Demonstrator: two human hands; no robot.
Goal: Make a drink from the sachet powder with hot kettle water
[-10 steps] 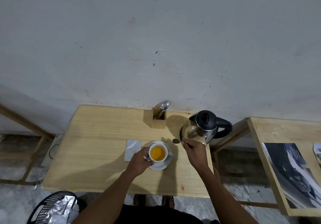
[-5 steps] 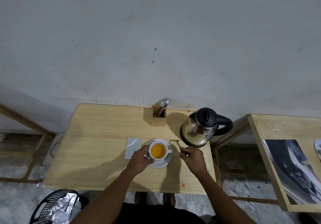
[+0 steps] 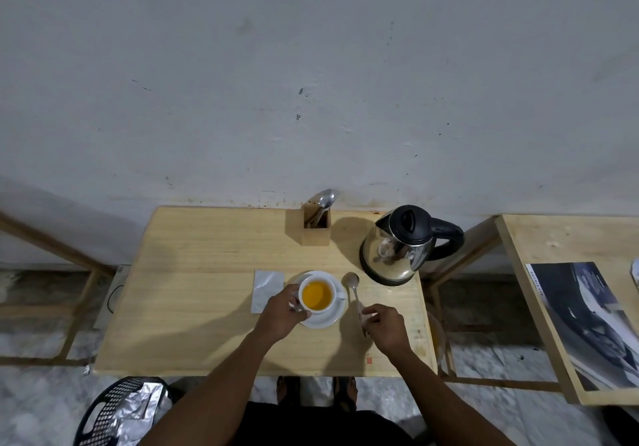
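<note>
A white cup (image 3: 317,295) full of orange drink stands on a white saucer (image 3: 330,319) near the middle of the wooden table (image 3: 193,307). My left hand (image 3: 281,316) grips the cup's left side. A metal spoon (image 3: 353,286) lies on the table just right of the saucer, bowl pointing away from me. My right hand (image 3: 385,328) rests at the spoon's handle end, fingers pinched on it. A silver sachet (image 3: 266,290) lies flat to the left of the saucer. The steel kettle (image 3: 401,245) with black lid and handle stands at the back right.
A wooden cutlery holder (image 3: 316,226) with spoons stands at the table's back edge by the wall. A black basket (image 3: 117,414) with foil wrappers sits on the floor at lower left. A second table (image 3: 539,238) with a magazine (image 3: 584,321) is to the right.
My right hand has brought the spoon down from near the kettle and laid it on the table beside the saucer. My left hand has stayed on the cup.
</note>
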